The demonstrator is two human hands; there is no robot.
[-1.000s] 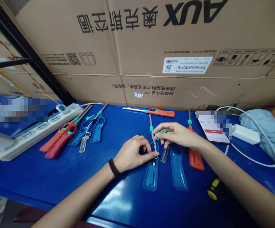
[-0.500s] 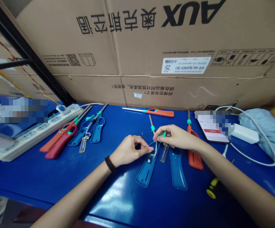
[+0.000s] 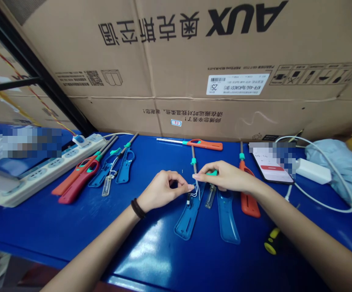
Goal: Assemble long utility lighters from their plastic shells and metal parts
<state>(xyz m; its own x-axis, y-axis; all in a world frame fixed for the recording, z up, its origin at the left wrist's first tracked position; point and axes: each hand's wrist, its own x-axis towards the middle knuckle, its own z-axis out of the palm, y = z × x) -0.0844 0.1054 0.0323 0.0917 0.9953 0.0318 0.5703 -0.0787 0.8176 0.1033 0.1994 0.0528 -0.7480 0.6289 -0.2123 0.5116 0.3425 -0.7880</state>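
Fingertips of both hands have crept a little toward the left of the frame since the earlier picture. The left hand (image 3: 160, 190), with a black wristband (image 3: 137, 208), has its fingers and thumb pressed together at the tips, just above thin white wires (image 3: 196, 190); whether they pinch a wire is too small to tell. The right hand (image 3: 226, 177) pinches a small teal plastic piece (image 3: 212, 173) and reaches over a steel lighter rod (image 3: 194, 164) with a teal collar, which stands at frame centre. The wires run down from that rod into a hollow blue lighter shell (image 3: 188, 217), lying open on the glossy blue table (image 3: 145, 251). A small clear tube (image 3: 210, 196) lies just beside it, then a second blue shell (image 3: 227, 217) and an orange lighter half (image 3: 249, 205). Toward the upper left, red and orange lighters (image 3: 78, 178) lie beside a white power strip (image 3: 48, 172). A black-and-yellow screwdriver (image 3: 273, 241) sits lower right, below a phone (image 3: 270, 170), and a large cardboard AUX box (image 3: 194, 61) fills the top.
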